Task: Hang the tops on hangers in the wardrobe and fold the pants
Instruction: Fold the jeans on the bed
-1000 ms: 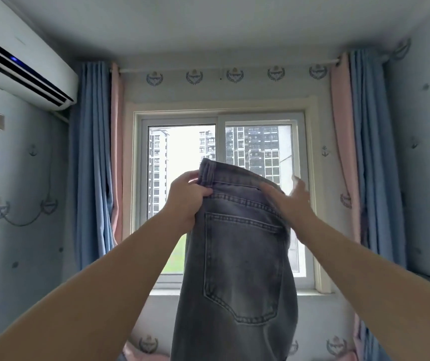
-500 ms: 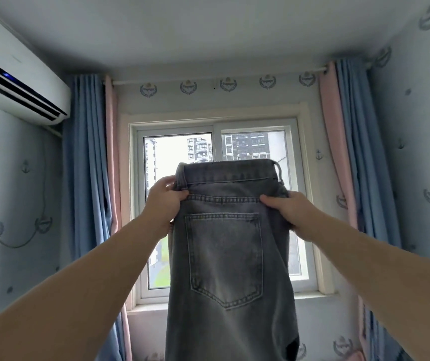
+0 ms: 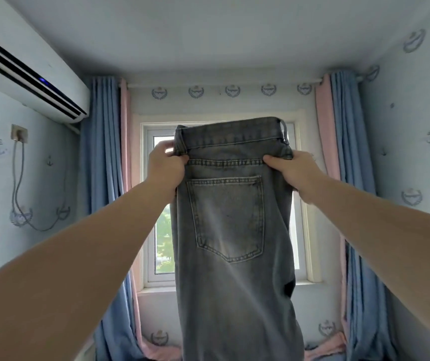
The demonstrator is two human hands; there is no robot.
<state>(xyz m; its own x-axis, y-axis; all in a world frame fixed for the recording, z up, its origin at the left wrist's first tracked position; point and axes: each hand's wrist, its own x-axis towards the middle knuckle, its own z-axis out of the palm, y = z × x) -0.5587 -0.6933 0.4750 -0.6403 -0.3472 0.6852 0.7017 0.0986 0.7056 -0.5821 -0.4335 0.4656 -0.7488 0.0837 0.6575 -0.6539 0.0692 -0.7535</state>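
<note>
Grey-blue denim fills the centre of the frame: a pair of jeans is held up at arm's length in front of a window. The waistband is uppermost, one back pocket faces the camera, and the legs hang out of the bottom of the frame. The left hand is closed on the waistband's left edge, centre left. The right hand is pinched on its right edge, centre right. Both grips are narrow and filled with denim.

From the single pocket seen, the jeans are judged to be doubled lengthwise, one leg over the other. Folding is judged barely begun: the legs are yet to be folded up, and no surface for laying them is seen. No tops, hangers or wardrobe are shown, so that part cannot be assessed.

Blue and pink curtains flank the window, and an air conditioner is mounted at upper left.
</note>
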